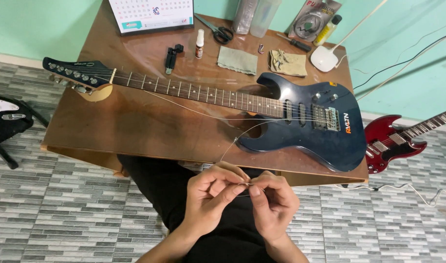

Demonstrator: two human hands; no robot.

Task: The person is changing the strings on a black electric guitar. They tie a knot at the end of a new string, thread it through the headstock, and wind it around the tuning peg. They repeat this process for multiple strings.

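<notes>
Below, the grey brick-patterned floor (62,214) and mint-green wall (38,24) frame a glossy brown wooden surface (135,126). On it lies a dark blue electric guitar (301,122), neck pointing left. A red guitar (393,141) leans beyond the surface's right edge. At the back stand a white desk calendar (152,14) with a teal strip, a flat blister package (313,19) with red lettering, two folded cloths (237,60), scissors (218,31) and a small spray bottle (199,44). A thin wire string (232,143) runs from the guitar down to the left hand (211,197) and right hand (274,202), both pinched shut on it, fingertips touching, over the lap.
</notes>
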